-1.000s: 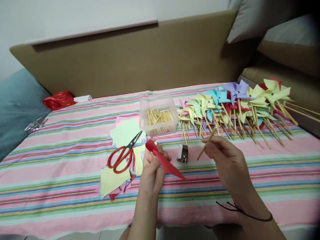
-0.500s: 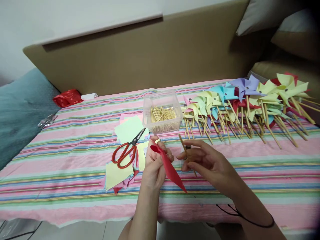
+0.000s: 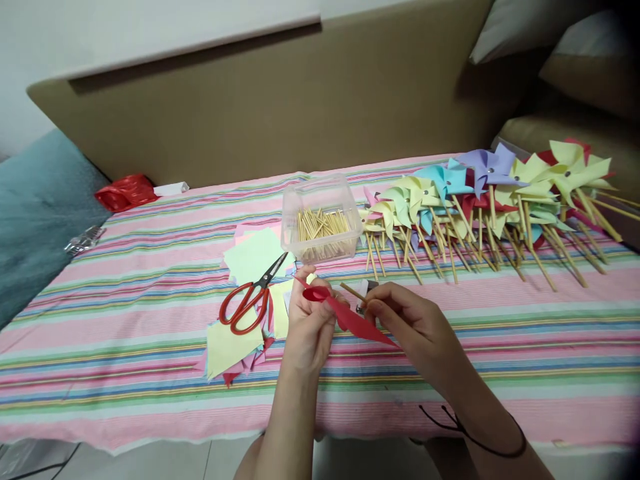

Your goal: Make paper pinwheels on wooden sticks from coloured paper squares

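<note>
A folded red paper pinwheel is pinched in my left hand, one pointed corner trailing to the lower right. My right hand is closed on a thin wooden stick, whose free end points up and left, close to the red paper. Whether stick and paper touch, I cannot tell. Left of my left hand, red-handled scissors lie open across stacks of coloured paper. Behind my hands stands a clear plastic box holding many short wooden sticks.
Many finished pinwheels on sticks are heaped at the right of the striped cloth. A red plastic bag and a white roll lie at the far left, by a teal cushion. A brown backrest bounds the back.
My right hand has brought the stick leftward, closer to the red paper, and tilted it from steep to flatter. The red paper's tail now points farther right. The view has shifted slightly.
</note>
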### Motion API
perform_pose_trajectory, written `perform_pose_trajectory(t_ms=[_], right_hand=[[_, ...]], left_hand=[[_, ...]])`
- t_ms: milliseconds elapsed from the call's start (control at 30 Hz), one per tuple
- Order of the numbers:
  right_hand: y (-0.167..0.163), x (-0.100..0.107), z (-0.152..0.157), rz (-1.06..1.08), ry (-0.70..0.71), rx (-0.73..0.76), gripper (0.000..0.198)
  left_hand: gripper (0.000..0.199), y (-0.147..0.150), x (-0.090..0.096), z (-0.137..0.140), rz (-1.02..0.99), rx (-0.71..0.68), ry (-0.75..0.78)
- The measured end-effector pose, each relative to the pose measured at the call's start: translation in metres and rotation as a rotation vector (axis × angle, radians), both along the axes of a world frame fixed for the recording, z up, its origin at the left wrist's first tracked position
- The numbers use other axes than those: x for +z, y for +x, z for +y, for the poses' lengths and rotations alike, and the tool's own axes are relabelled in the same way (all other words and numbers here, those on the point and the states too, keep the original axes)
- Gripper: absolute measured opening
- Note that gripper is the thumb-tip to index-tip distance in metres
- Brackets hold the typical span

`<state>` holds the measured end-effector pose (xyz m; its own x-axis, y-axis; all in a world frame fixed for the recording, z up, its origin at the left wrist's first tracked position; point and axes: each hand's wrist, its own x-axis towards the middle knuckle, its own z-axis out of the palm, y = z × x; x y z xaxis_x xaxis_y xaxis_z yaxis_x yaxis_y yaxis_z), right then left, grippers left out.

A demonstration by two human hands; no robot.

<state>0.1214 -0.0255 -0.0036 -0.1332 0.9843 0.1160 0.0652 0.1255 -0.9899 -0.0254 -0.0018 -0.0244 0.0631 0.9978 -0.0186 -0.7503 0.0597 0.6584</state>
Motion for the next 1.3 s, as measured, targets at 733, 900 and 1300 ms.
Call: perform_pose_trajectory(t_ms=[733,900,1300], right_hand=[[-0.0050,0.0058,-0.0028,-0.130,0.074,-0.036,0.024],[-0.0052,0.0079,-0.0026,-0.135,0.109,-0.038,0.023],[-0.0067,0.0073,-0.0019,-0.154,0.231,-0.076,0.017]], left_hand=[[0.057,-0.0017,-0.0031,-0.0012,0.034,-0.030,0.009],[0.054,-0.0027,-0.0032,-0.0008,-0.013,-0.051,0.045],[0.053,-0.0035,-0.0026,-0.0011,-0.058,-0.047,0.064]])
